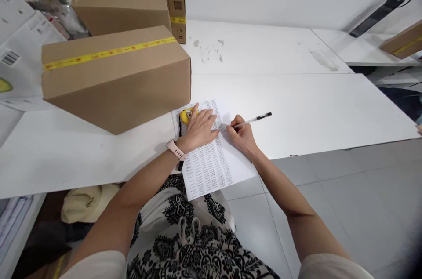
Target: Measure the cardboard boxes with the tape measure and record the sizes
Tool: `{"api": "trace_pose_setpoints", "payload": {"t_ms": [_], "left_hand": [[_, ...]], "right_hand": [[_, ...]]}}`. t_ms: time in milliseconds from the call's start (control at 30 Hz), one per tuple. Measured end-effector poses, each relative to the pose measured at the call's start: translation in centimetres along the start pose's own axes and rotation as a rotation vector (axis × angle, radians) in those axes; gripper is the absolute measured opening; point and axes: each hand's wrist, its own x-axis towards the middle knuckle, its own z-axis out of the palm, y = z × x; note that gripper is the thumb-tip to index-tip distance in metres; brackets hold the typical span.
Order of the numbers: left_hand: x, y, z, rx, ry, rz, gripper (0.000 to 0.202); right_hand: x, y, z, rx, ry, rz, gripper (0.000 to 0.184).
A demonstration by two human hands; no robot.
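White table [296,107] fills the middle of the view. Big cardboard box [115,77] with a yellow tape strip sits on it at left, and its near corner is just beside the sheet. Two smaller boxes [120,9] are behind it, well apart from the hands. Printed sheet [211,169], full of small rows of text, lies at the table's near edge with its lower end hanging over. Left hand [199,127] lies flat on the sheet's upper part with fingers spread, pressing it down. Right hand [242,136] is just beside it, not touching, fingers closed around a pen. Yellow tool [187,115] is partly under the left hand's fingers; can't tell what kind. Pen [252,121] has its tip on the sheet near the left fingertips and its cap end points right. Watch [174,149] is on the left wrist.
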Motion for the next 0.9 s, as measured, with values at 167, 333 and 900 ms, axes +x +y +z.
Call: {"api": "trace_pose_setpoints", "payload": {"t_ms": [167, 333, 900], "left_hand": [[0.02, 0.09, -0.10, -0.010, -0.003, -0.002, 0.041], [0.04, 0.01, 0.04, -0.017, 0.010, 0.002, 0.040], [0.09, 0.06, -0.06, -0.012, -0.005, -0.002, 0.040]], "right_hand": [[0.03, 0.19, 0.03, -0.008, -0.006, -0.004, 0.021], [0.04, 0.20, 0.09, -0.010, 0.011, -0.007, 0.021], [0.10, 0.10, -0.04, -0.014, 0.003, 0.013, 0.021]]}}
